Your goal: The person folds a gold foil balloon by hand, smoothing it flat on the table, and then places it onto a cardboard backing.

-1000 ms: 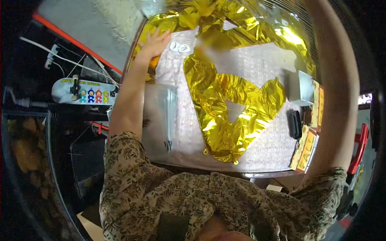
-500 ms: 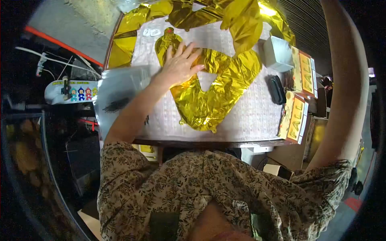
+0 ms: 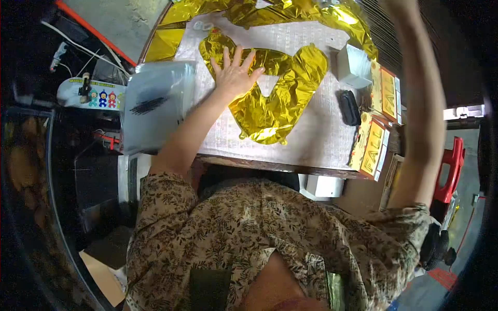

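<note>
A flat gold foil balloon (image 3: pixel 275 111), pointed toward the near side with two upper lobes, lies on the white covered table (image 3: pixel 228 140). My left hand (image 3: pixel 236 76) rests palm down on its left part, fingers spread. Up at the top right edge of the view is my right hand (image 3: pixel 399 4), mostly cut off and blurred, with my arm stretched far forward. Whether it holds anything cannot be made out. More gold foil (image 3: pixel 249 14) covers the far side of the table.
Clear plastic bags (image 3: pixel 150 111) lie at the table's left. At the right are a stack of white cards (image 3: pixel 354 66), a black case (image 3: pixel 349 108) and boxes marked FALL (image 3: pixel 374 150). A decorated white board (image 3: pixel 88 94) is further left.
My right hand has come partly into view at the top right. Foil that overlapped the balloon's right lobe has moved off it, toward the far side. My left hand stays spread on the balloon.
</note>
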### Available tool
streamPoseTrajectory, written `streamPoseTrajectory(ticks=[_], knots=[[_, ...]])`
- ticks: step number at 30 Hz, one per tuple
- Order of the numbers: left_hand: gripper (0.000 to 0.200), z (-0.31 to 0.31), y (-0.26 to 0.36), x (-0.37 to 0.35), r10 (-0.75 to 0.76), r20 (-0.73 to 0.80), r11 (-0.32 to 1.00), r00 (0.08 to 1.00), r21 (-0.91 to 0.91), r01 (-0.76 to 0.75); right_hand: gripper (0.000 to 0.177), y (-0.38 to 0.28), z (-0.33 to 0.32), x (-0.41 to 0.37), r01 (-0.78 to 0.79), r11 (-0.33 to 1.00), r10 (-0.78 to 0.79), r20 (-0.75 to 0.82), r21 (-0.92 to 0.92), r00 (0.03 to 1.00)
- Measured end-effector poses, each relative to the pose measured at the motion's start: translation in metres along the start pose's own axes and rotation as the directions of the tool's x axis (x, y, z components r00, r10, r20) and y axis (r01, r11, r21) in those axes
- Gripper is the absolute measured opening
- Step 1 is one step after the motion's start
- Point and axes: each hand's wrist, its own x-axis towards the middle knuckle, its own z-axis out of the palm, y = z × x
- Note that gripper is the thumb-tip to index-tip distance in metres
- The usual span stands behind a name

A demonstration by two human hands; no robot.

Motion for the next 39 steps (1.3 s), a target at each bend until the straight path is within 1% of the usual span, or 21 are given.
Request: streamPoseTrajectory(ticks=[1, 2, 4, 6, 7, 8, 9, 13, 15, 17, 18, 20, 21, 25, 27, 30, 32, 34, 36, 37, 39], knots=[[0.073, -0.002, 0.002, 0.0, -0.003, -0.002, 1.0, 1.0, -0.004, 0.003, 0.027, 0.009, 0.017, -0.042, -0.07, 0.998, 0.07, 0.008, 0.004, 0.998], [0.073, -0.004, 0.004, -0.001, -0.011, 0.005, 1.0, 1.0, -0.01, 0.011, 0.014, 0.024, 0.021, -0.083, -0.179, 0.979, 0.182, 0.021, -0.101, 0.983], [0.073, -0.001, -0.003, 0.0, -0.027, 0.008, 1.0, 1.0, -0.014, 0.027, 0.017, -0.053, 0.08, -0.129, -0.01, 0.995, 0.0, 0.101, 0.101, 0.995], [0.07, 0.01, -0.021, -0.005, 0.05, -0.157, 0.994, 0.986, -0.089, -0.065, 0.042, -0.031, 0.108, -0.186, 0.126, 0.992, -0.129, 0.207, 0.025, 0.97], [0.068, 0.009, -0.028, -0.01, 0.094, -0.227, 0.989, 0.969, -0.091, -0.117, 0.049, -0.032, 0.122, -0.216, 0.003, 0.99, -0.03, 0.19, 0.141, 0.981], [0.065, 0.009, -0.035, -0.015, 0.136, -0.296, 0.982, 0.946, -0.085, -0.168, 0.043, -0.041, 0.131, -0.237, -0.052, 0.998, 0.045, 0.195, 0.029, 0.98], [0.062, 0.014, -0.038, -0.015, 0.092, -0.272, 0.987, 0.958, -0.104, -0.124, 0.04, -0.037, 0.138, -0.265, -0.094, 0.995, 0.102, 0.257, -0.042, 0.961], [0.053, 0.01, -0.043, -0.025, 0.078, -0.284, 0.99, 0.956, -0.092, -0.108, 0.044, -0.05, 0.142, -0.307, -0.211, 0.977, 0.212, 0.364, -0.042, 0.907], [0.051, 0.008, -0.042, -0.021, 0.08, -0.294, 0.988, 0.953, -0.103, -0.114, 0.043, -0.051, 0.138, -0.315, -0.251, 0.967, 0.248, 0.322, -0.033, 0.914], [0.045, 0.004, -0.042, -0.01, 0.077, -0.421, 0.941, 0.904, -0.268, -0.205, 0.036, -0.055, 0.135, -0.314, -0.404, 0.914, 0.382, 0.253, 0.041, 0.889], [0.045, 0.003, -0.039, -0.004, 0.079, -0.423, 0.94, 0.903, -0.271, -0.209, 0.036, -0.056, 0.134, -0.311, -0.403, 0.914, 0.383, 0.252, 0.035, 0.889], [0.04, -0.014, -0.026, 0.006, -0.053, -0.367, 0.894, 0.929, -0.432, -0.12, 0.029, -0.062, 0.132, -0.297, -0.486, 0.846, 0.483, 0.075, 0.22, 0.873], [0.044, -0.011, -0.023, 0.016, -0.122, -0.415, 0.842, 0.902, -0.525, -0.128, 0.023, -0.064, 0.127, -0.289, -0.485, 0.845, 0.477, 0.092, 0.227, 0.874], [0.046, -0.01, -0.03, 0.06, -0.108, -0.368, 0.845, 0.924, -0.524, -0.11, 0.019, -0.062, 0.136, -0.305, -0.531, 0.763, 0.543, 0.079, 0.368, 0.836], [0.053, -0.009, -0.032, 0.084, -0.05, -0.28, 0.893, 0.959, -0.443, -0.082, 0.021, -0.068, 0.134, -0.309, -0.584, 0.672, 0.609, 0.107, 0.456, 0.786], [0.066, 0.005, -0.039, 0.132, -0.021, -0.185, 0.889, 0.983, -0.453, -0.067, 0.03, -0.064, 0.133, -0.318, -0.62, 0.69, 0.579, 0.229, 0.373, 0.782], [0.071, 0.0, -0.024, 0.151, -0.083, 0.026, 0.978, 0.996, -0.189, 0.087, 0.039, -0.056, 0.134, -0.323, -0.595, 0.747, 0.54, 0.253, 0.295, 0.803], [0.075, -0.002, -0.019, 0.17, -0.126, 0.092, 0.973, 0.988, -0.181, 0.141, 0.04, -0.059, 0.132, -0.321, -0.532, 0.843, 0.481, 0.331, 0.08, 0.812], [0.066, 0.011, -0.021, 0.189, 0.056, 0.058, 0.969, 0.997, -0.242, -0.041, 0.042, -0.058, 0.134, -0.324, -0.566, 0.819, 0.507, 0.34, 0.096, 0.792], [0.063, -0.001, -0.013, 0.19, 0.083, 0.105, 0.952, 0.991, -0.302, -0.047, 0.042, -0.06, 0.133, -0.323, -0.547, 0.834, 0.494, 0.344, 0.074, 0.799], [0.053, 0.028, -0.027, 0.233, 0.239, 0.036, 0.786, 0.97, -0.594, -0.171, 0.041, -0.061, 0.135, -0.323, -0.538, 0.841, 0.488, 0.354, 0.056, 0.798]])
